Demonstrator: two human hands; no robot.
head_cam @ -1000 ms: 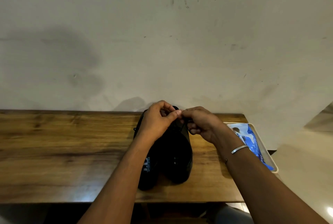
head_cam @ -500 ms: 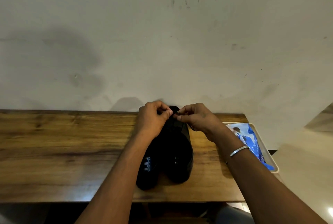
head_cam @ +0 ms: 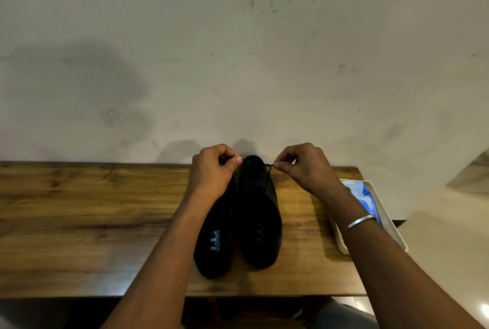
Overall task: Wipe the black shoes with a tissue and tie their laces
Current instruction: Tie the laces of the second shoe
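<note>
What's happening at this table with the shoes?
A person is tying a shoe. Two black shoes stand side by side on the wooden table. The right hand pinches the thin black lace of the shoe nearer to it and holds it out sideways. The left hand pinches at the opposite side, apparently the other end. A blue-and-white packet lies in a pale tray at the table's right end.

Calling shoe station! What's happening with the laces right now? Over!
Left hand, right hand each pinch a lace end, hands apart. Right-side shoe mid-tie. Tray off right, clear of hands.
</note>
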